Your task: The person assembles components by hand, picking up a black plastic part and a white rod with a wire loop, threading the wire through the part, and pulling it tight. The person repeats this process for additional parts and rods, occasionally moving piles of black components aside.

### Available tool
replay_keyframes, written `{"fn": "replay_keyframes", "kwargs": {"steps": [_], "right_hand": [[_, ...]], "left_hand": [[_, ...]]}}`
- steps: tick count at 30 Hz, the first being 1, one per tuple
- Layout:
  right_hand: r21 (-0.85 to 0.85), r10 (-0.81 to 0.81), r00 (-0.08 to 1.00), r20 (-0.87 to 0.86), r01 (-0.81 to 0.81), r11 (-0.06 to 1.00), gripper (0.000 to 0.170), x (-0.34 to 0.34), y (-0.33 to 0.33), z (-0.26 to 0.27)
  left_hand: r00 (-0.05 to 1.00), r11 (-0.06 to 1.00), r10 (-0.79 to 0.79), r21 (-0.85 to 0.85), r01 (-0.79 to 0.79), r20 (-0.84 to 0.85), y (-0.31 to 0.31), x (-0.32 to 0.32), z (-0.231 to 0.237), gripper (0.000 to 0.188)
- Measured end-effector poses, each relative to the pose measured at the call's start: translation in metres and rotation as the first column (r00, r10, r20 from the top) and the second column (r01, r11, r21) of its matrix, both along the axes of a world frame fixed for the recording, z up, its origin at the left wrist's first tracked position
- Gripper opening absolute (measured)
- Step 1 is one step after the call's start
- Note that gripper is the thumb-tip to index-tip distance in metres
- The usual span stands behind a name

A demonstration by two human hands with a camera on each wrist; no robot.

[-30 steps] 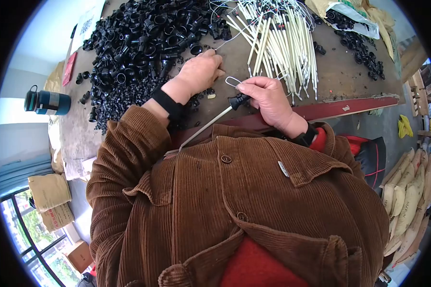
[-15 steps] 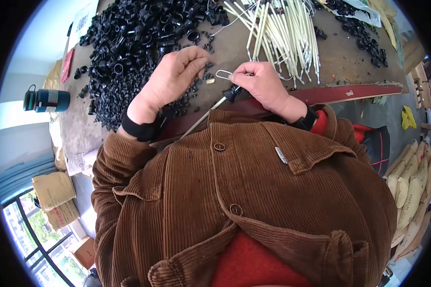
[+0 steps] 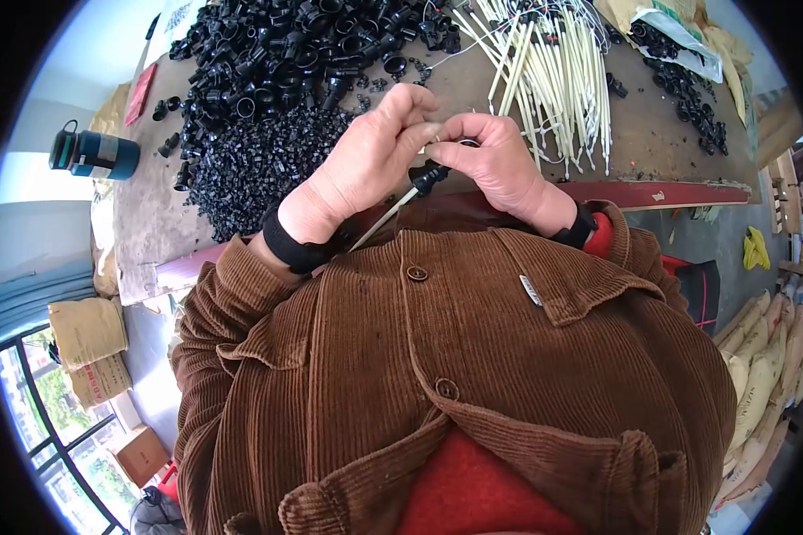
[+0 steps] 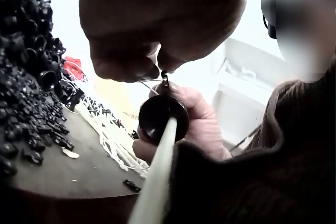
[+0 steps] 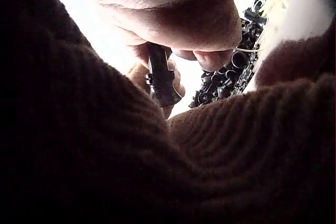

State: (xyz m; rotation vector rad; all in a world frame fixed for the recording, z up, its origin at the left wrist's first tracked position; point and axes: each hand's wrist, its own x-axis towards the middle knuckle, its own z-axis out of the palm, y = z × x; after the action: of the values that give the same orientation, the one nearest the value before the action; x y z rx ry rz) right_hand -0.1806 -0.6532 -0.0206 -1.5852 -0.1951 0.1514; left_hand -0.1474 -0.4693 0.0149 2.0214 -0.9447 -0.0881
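Note:
My right hand (image 3: 495,160) grips a black cup-shaped plastic fitting (image 3: 430,176) close in front of the brown jacket. A pale rod (image 3: 384,217) runs out of the fitting's wide mouth, down and left toward the jacket. In the left wrist view my left hand (image 4: 163,19) pinches a small black plastic piece (image 4: 165,78) between thumb and finger, just above the fitting's rim. A thin white cord (image 4: 149,85) shows beside that piece. Both hands' fingertips meet in the head view, hiding most of the cord. Part of the fitting (image 5: 161,79) shows under my right hand.
Heaped black cup-shaped fittings (image 3: 285,53) cover the table's far left, with a pile of tiny black pieces (image 3: 250,169) nearer. A bundle of pale rods (image 3: 553,89) with white cords lies beyond my right hand. A maroon strip (image 3: 660,194) edges the table. A bottle (image 3: 98,156) stands left.
My left hand has come from beside the tiny black pieces over to the right hand's fingertips. The right hand keeps hold of the fitting and cord, having shifted slightly.

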Motion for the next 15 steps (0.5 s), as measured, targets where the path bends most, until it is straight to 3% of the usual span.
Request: {"fn": "replay_keyframes", "kwargs": {"steps": [2,3,6,10,15], "right_hand": [[0.098,-0.019,1.000,-0.008,0.020,0.995,0.008,-0.002,-0.001,-0.002],[0.095,-0.019,1.000,-0.011,0.020,0.995,0.008,-0.003,-0.001,-0.001],[0.111,-0.075,0.995,-0.062,0.082,0.990,0.007,-0.006,-0.002,0.006],[-0.003,-0.099,0.995,0.028,0.099,0.995,0.007,-0.004,-0.002,-0.002],[-0.018,-0.098,0.995,0.021,0.098,0.995,0.008,-0.004,-0.006,0.001]], "left_hand": [[0.977,0.989,0.089,-0.100,-0.109,-0.193,-0.001,0.000,-0.006,0.013],[0.977,0.989,0.088,-0.102,-0.110,-0.196,0.000,0.000,-0.005,0.013],[0.957,1.000,0.023,0.021,-0.017,-0.290,0.012,-0.002,0.001,0.019],[0.989,0.999,0.041,0.013,-0.039,-0.141,0.010,-0.012,-0.001,0.021],[0.989,0.997,0.075,-0.004,-0.076,-0.129,0.009,-0.010,0.007,0.021]]}}
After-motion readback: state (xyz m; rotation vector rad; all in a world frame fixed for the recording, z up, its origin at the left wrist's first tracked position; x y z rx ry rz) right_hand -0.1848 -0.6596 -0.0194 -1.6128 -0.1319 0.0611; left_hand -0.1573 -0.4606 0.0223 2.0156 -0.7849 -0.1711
